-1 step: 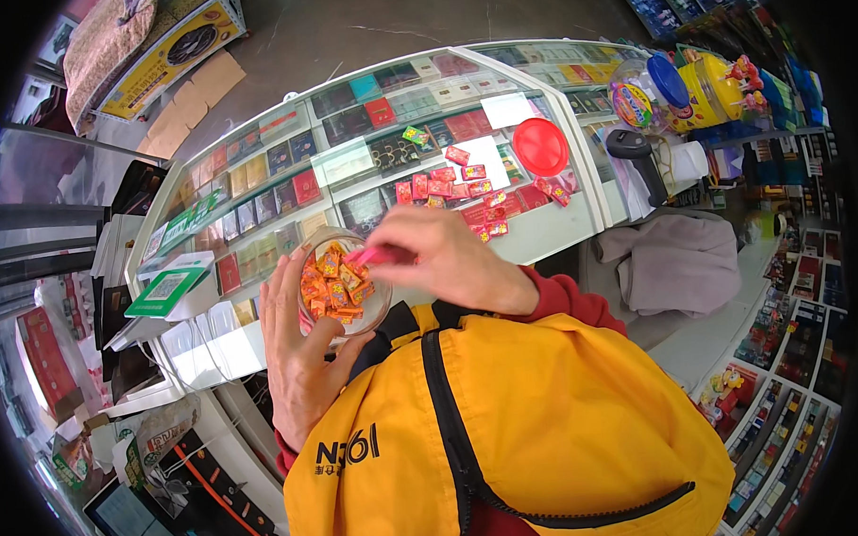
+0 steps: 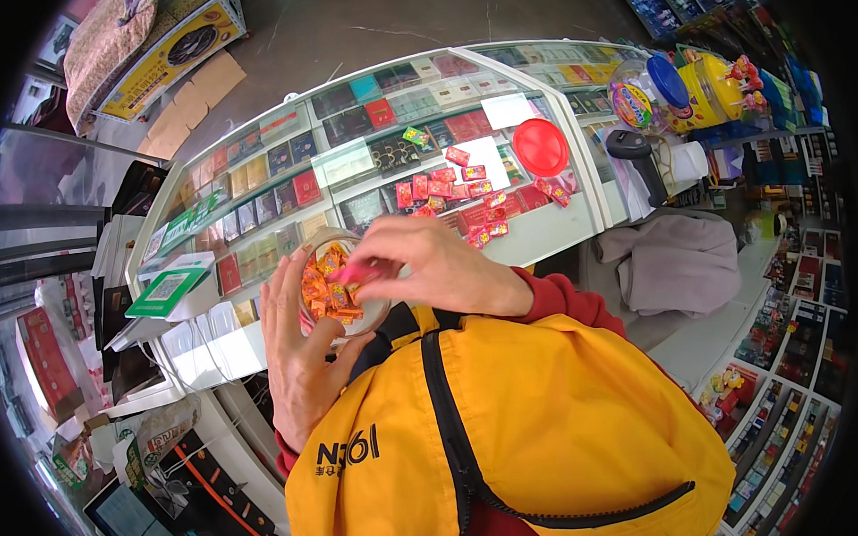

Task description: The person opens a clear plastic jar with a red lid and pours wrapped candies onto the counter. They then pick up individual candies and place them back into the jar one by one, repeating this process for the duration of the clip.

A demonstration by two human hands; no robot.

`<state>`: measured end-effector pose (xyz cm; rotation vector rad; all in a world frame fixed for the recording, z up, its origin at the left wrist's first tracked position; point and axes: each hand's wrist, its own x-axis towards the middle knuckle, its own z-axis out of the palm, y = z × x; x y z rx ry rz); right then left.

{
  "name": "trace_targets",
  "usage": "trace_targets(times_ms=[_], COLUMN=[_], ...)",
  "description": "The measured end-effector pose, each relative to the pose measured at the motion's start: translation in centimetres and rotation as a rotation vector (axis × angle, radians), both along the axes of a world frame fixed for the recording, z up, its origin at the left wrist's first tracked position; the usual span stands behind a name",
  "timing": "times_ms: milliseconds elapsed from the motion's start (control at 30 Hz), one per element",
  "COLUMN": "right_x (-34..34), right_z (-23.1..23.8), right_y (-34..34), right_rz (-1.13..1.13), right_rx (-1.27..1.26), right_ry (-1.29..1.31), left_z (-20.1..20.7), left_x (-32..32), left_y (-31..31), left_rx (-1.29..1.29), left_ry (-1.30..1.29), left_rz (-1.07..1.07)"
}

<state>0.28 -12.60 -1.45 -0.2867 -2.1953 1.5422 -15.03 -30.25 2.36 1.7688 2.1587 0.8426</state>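
Note:
My left hand (image 2: 298,358) is wrapped round the side of a clear round jar (image 2: 367,321), tilted so its mouth shows. Inside lie many orange-wrapped candies (image 2: 320,289). Over the mouth, my right hand (image 2: 424,265) pinches a pink-red wrapped candy (image 2: 361,273), partly hidden by the fingers. Red-wrapped candies (image 2: 440,187) are scattered on the glass counter (image 2: 560,227) beyond my right hand. One green-wrapped candy (image 2: 416,136) sits farther off. The round red lid (image 2: 541,147) rests to the right of the loose candies.
Boxed packs fill the display under the glass. A green code stand (image 2: 168,290) is at the left. On the right are a black handheld scanner (image 2: 630,146), a clear jar with a blue lid (image 2: 668,80), a yellow tub (image 2: 711,90) and a grey cloth (image 2: 679,259) on a chair.
My right hand has shifted slightly down and deeper over the jar mouth, with the pink-red candy still in its fingers. My left hand and the jar have stayed in place.

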Motion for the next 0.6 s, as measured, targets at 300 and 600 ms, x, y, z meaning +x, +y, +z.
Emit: trace_targets(times_ms=[300,600], right_x=[6.2,7.8], right_z=[-3.7,-8.1], right_y=[1.5,-1.0], right_rz=[-0.385,-0.356], right_rx=[0.376,0.519], right_ry=[-0.598,-0.696], left_z=[0.0,0.2], left_x=[-0.2,-0.2], left_y=[-0.6,-0.2], left_rx=[0.007,-0.02], left_ry=[-0.056,-0.036], left_rz=[0.061,0.028])
